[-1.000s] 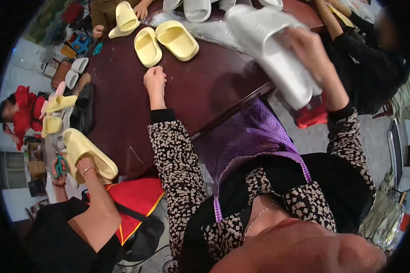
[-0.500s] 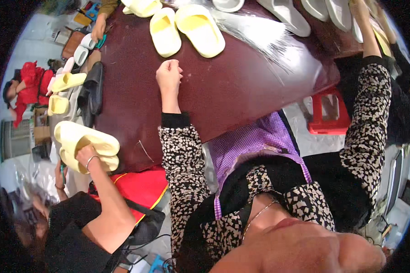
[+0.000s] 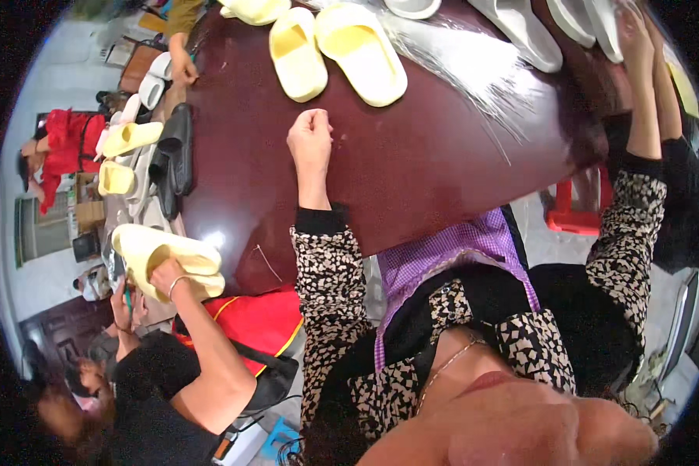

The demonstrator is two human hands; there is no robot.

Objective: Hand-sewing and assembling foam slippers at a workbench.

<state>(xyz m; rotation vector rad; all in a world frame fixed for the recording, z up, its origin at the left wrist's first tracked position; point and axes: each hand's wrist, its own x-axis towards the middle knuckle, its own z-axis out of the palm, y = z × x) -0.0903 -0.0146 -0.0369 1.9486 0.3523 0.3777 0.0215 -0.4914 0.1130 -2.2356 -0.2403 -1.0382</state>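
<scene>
My left hand [image 3: 311,144] is closed, resting on the dark red table [image 3: 443,163]. Anything inside its curled fingers is hidden. Just beyond it lie two pale yellow slippers, a left one [image 3: 299,62] and a right one [image 3: 363,58]. My right arm reaches far to the upper right, where my right hand [image 3: 635,43] is beside a grey slipper [image 3: 604,29]. Its fingers are too unclear near the dark rim to show whether they grip it. A larger grey slipper [image 3: 524,35] lies to the left of that one.
A bundle of clear thin plastic strands [image 3: 466,58] spreads across the table. At left, a co-worker's hand [image 3: 167,276] is inside a cream slipper [image 3: 136,241]. Black slippers [image 3: 180,151] line the table's left side. A red stool [image 3: 573,213] stands below the right edge.
The whole view has shifted, so most things appear farther right and slightly lower. My left hand stays closed on the table. Beside my right hand, the grey slipper looks more tilted.
</scene>
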